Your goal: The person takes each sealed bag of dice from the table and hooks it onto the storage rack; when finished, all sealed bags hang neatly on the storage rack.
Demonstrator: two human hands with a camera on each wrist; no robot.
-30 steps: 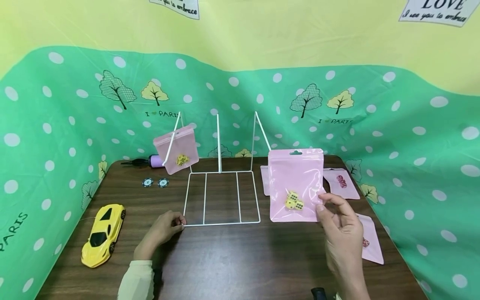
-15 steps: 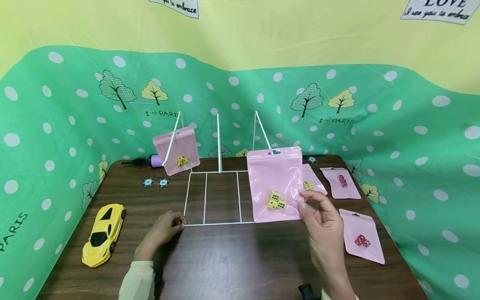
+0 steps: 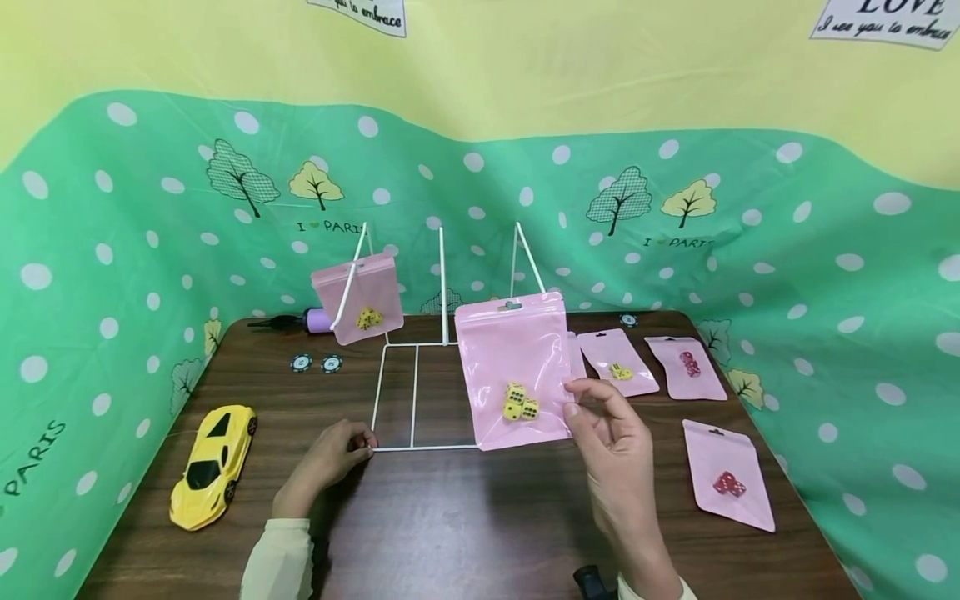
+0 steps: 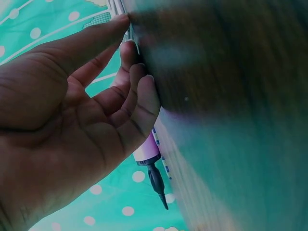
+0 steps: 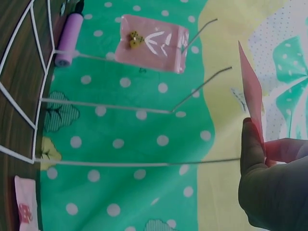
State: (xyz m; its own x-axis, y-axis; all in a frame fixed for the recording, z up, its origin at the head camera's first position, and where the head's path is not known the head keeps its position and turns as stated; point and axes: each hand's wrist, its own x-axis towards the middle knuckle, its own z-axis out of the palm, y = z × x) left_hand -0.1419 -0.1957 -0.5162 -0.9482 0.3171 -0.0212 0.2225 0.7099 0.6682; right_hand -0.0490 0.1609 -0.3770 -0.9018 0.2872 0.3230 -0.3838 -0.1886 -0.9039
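Note:
My right hand (image 3: 615,450) pinches the right edge of a pink zip bag (image 3: 517,350) with yellow dice showing in its lower part. The bag hangs upright, overlapping the right side of the white wire rack (image 3: 414,400) in the head view. In the right wrist view the held bag (image 5: 251,89) shows edge-on between thumb and fingers. My left hand (image 3: 330,462) pinches the rack's front left corner; its thumb and forefinger meet at the wire in the left wrist view. Another pink bag with yellow dice (image 3: 367,296) hangs on the rack's left hook.
Pink bags with red dice (image 3: 727,475) and yellow dice (image 3: 618,358) lie on the right of the table (image 3: 450,533). A yellow toy car (image 3: 213,467) lies at left. Two poker chips (image 3: 302,362) and a purple pump (image 3: 318,321) lie behind it.
My right hand has carried the pink bag leftward, from beside the rack to in front of its right part. My left hand has stayed at the rack's corner.

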